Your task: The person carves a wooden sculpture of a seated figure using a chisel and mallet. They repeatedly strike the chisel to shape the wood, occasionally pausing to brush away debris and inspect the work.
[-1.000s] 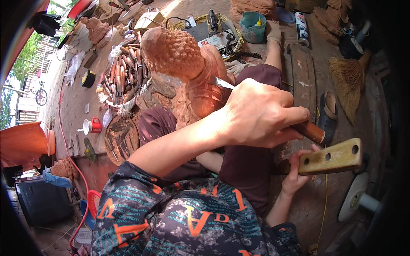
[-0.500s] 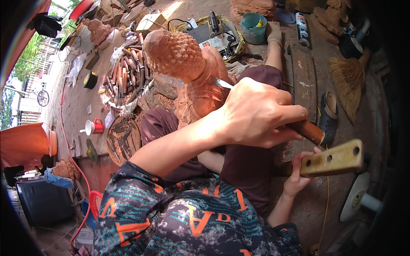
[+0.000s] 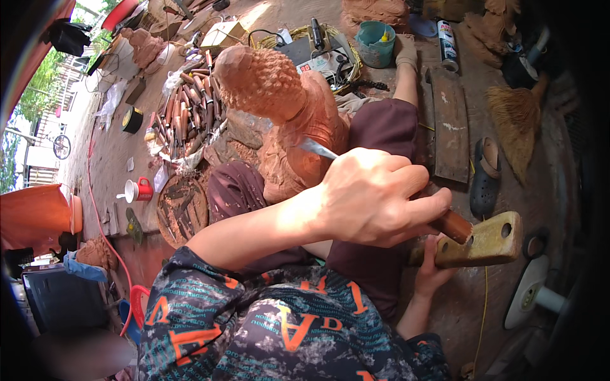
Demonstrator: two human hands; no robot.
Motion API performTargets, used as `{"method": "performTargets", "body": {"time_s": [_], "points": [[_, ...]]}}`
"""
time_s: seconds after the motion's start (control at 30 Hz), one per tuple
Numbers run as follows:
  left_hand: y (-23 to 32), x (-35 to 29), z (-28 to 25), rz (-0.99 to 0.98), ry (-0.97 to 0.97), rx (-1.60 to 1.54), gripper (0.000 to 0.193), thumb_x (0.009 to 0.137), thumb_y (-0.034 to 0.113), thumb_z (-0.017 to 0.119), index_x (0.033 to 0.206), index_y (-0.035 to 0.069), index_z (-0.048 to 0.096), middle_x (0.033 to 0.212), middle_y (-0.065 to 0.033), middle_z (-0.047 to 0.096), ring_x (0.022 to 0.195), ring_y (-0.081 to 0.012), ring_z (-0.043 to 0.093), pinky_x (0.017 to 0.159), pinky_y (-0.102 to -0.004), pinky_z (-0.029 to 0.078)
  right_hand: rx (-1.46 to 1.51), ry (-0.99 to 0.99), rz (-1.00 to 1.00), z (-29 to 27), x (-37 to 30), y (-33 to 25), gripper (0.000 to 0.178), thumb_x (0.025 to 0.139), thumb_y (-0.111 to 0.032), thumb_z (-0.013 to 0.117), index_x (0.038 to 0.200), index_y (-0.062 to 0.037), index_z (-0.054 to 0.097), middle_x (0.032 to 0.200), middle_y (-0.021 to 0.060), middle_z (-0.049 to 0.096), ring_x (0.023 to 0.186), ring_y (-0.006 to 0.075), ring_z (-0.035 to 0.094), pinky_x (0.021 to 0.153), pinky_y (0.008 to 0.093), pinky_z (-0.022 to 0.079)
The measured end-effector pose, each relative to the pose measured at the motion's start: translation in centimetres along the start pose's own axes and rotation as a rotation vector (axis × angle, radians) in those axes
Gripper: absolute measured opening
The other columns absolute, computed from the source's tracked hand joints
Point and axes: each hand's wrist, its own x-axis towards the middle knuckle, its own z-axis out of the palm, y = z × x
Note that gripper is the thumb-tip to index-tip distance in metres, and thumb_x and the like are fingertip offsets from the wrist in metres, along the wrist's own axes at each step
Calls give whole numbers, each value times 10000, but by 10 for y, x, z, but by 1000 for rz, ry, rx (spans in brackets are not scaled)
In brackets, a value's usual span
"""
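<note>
A wood chisel (image 3: 455, 227) is wrapped in the fingers of my left hand (image 3: 375, 198). Its metal blade points up and left, the tip against the reddish-brown wood carving (image 3: 298, 155). That carving has a knobbly, textured head and a smoother body, and stands between my legs. My right hand (image 3: 435, 270), lower right, grips a wooden mallet (image 3: 486, 241), a flat yellowish bar with dark holes. The mallet's side lies at the butt of the chisel handle; whether they touch I cannot tell. My left hand hides the middle of the chisel.
Left of the carving, a round heap of wood-handled chisels (image 3: 184, 105) sits near a round tray (image 3: 166, 219) of tools and shavings. A red cup (image 3: 145, 189) stands farther left. Beyond are a teal bucket (image 3: 375, 57) and a spray can (image 3: 447, 47). A clog (image 3: 485, 184) and a broom (image 3: 515, 120) lie right.
The chisel blade has shifted down and left on the carving, my left hand lowering with it. The mallet has moved left, and its side now meets the handle's butt in the picture.
</note>
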Motion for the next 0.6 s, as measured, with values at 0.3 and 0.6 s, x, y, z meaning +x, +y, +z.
{"method": "performTargets", "body": {"time_s": [0.3,0.6], "points": [[-11,9,7,-71,-35,-144,384,655,406,776,912,153,643,601,-6,459,515,-192,556,408,-358,402,77,-150,105,-3,5,-10,246,874,-35,684,1071,38,556,999,73,578,917,167,545,846,301,455],[-11,12,3,-134,-27,-139,391,636,395,789,925,163,665,594,5,448,510,-180,550,419,-338,402,193,-94,69,1,22,-27,315,875,-9,640,1148,39,490,996,66,565,891,161,531,867,299,429]]}}
